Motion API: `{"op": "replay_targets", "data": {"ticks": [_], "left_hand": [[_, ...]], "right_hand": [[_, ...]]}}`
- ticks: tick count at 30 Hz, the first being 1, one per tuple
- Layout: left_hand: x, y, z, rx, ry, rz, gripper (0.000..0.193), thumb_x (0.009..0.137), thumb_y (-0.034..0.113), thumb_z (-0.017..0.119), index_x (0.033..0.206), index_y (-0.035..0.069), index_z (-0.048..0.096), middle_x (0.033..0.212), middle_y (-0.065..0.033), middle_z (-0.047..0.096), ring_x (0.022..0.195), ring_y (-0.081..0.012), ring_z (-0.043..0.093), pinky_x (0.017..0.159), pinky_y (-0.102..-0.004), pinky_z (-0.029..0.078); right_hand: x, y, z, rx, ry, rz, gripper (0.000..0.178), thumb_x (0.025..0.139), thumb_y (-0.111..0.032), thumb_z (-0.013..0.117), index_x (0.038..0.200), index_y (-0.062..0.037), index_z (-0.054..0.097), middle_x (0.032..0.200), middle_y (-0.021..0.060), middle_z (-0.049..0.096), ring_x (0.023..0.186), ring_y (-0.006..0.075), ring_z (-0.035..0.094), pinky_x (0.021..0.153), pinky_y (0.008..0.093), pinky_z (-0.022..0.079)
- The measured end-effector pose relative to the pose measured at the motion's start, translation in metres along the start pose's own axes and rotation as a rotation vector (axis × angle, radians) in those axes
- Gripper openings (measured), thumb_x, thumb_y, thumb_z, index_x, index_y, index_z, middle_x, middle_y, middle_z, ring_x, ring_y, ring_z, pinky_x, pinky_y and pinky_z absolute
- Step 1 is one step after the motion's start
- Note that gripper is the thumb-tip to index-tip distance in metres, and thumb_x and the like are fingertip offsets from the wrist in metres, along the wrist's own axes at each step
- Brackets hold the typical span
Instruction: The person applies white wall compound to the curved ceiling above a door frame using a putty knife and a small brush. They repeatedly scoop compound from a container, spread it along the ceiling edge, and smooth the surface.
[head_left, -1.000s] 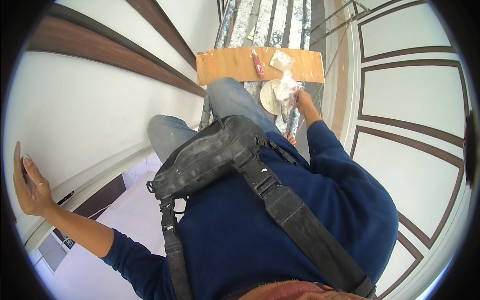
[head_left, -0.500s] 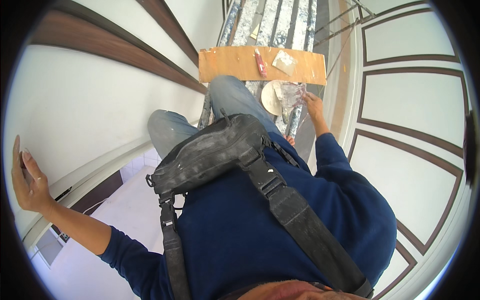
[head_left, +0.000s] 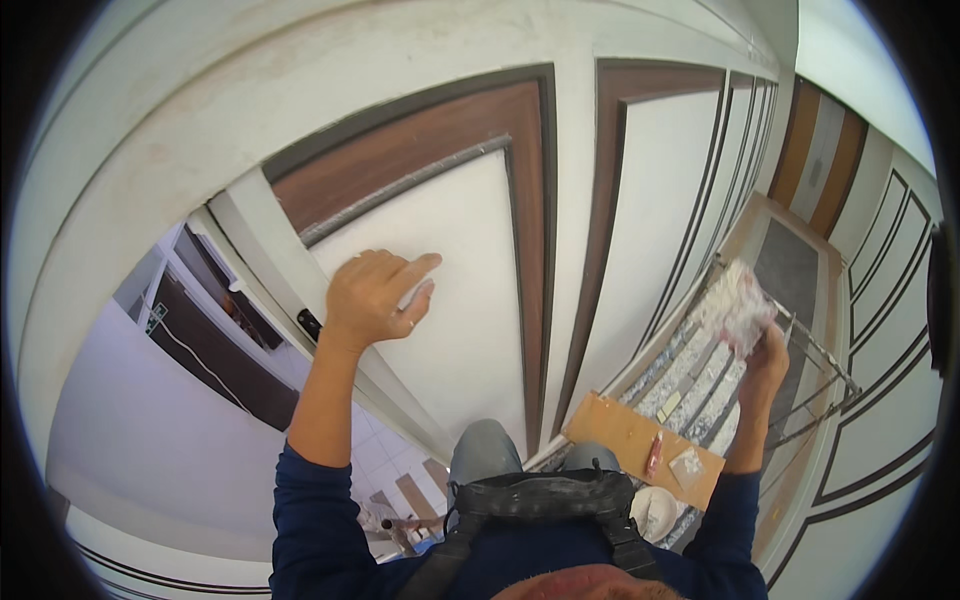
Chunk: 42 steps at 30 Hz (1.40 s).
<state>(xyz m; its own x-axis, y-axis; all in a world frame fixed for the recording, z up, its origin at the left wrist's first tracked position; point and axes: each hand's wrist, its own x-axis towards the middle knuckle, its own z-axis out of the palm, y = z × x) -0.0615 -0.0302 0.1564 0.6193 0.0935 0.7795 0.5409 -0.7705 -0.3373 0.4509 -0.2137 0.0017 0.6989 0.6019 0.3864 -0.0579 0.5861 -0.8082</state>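
My left hand [head_left: 372, 300] is raised before a white wall panel [head_left: 460, 350] framed in brown wood moulding [head_left: 525, 220]. Its fingers curl towards the thumb. A pale patch shows between thumb and forefinger; I cannot tell whether it is a held thing. On the right, my right hand [head_left: 765, 365] grips a crumpled, see-through plastic bag [head_left: 742, 308] smeared with white. Beneath that arm, a round white bowl [head_left: 654, 512] of pale paste stands beside a plywood board [head_left: 615, 435]. A red-handled tool [head_left: 654, 455] and a whitish flat piece [head_left: 686, 468] lie on the board.
The board rests across a paint-spattered slatted platform [head_left: 690, 375] with metal rails [head_left: 815, 355] at its right. An opening to a lower tiled room [head_left: 375, 450] lies at left. More framed panels [head_left: 665, 180] run along the wall, and others [head_left: 885, 400] stand at far right.
The view has swung towards the left wall. My left hand has gone from outstretched fingers to curled ones before the panel. My right hand has lifted the plastic bag away from the bowl.
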Motion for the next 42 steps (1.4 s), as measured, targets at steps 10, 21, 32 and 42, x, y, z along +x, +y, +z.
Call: {"op": "replay_targets", "data": {"ticks": [10, 21, 32, 42], "left_hand": [[-0.008, 0.001, -0.003, 0.033, 0.033, -0.031, 0.028, 0.072, 0.011, 0.076, 0.1, 0.012, 0.078, 0.063, -0.003, 0.06, 0.056, -0.0208, 0.054, 0.055, -0.0331, 0.044], [-0.002, 0.004, -0.001, 0.044, 0.042, -0.023, 0.026, 0.073, 0.013, 0.076, 0.099, 0.013, 0.077, 0.064, -0.002, 0.059, 0.057, -0.0197, 0.056, 0.056, -0.0325, 0.046], [0.0, 0.003, 0.003, 0.048, 0.053, -0.007, 0.028, 0.071, 0.014, 0.077, 0.099, 0.013, 0.078, 0.063, -0.0013, 0.058, 0.057, -0.0181, 0.054, 0.054, -0.0315, 0.044], [-0.004, 0.001, 0.002, 0.056, 0.044, -0.022, 0.029, 0.07, 0.015, 0.077, 0.098, 0.013, 0.079, 0.064, -0.0011, 0.059, 0.057, -0.0181, 0.055, 0.054, -0.0316, 0.044]], "right_hand": [[0.13, -0.101, 0.305, -0.402, -0.08, -1.425, 0.028, 0.095, 0.001, 0.068, 0.121, -0.0079, 0.072, 0.114, 0.01, 0.076, 0.098, 0.0242, 0.075, 0.084, 0.0315, 0.058], [0.176, -0.089, 0.395, -0.498, -0.103, -1.66, 0.025, 0.088, 0.002, 0.069, 0.11, -0.0102, 0.069, 0.098, 0.0055, 0.074, 0.095, 0.0276, 0.069, 0.085, 0.0393, 0.055], [0.228, -0.132, 0.419, -0.832, -0.51, -1.472, 0.028, 0.095, -0.015, 0.069, 0.12, -0.0023, 0.069, 0.106, 0.0148, 0.075, 0.096, 0.0346, 0.072, 0.085, 0.04, 0.057], [0.228, -0.176, 0.434, -1.003, -0.749, -1.272, 0.023, 0.092, -0.015, 0.066, 0.111, -0.0053, 0.075, 0.108, 0.0206, 0.074, 0.099, 0.0411, 0.068, 0.089, 0.046, 0.053]]}}
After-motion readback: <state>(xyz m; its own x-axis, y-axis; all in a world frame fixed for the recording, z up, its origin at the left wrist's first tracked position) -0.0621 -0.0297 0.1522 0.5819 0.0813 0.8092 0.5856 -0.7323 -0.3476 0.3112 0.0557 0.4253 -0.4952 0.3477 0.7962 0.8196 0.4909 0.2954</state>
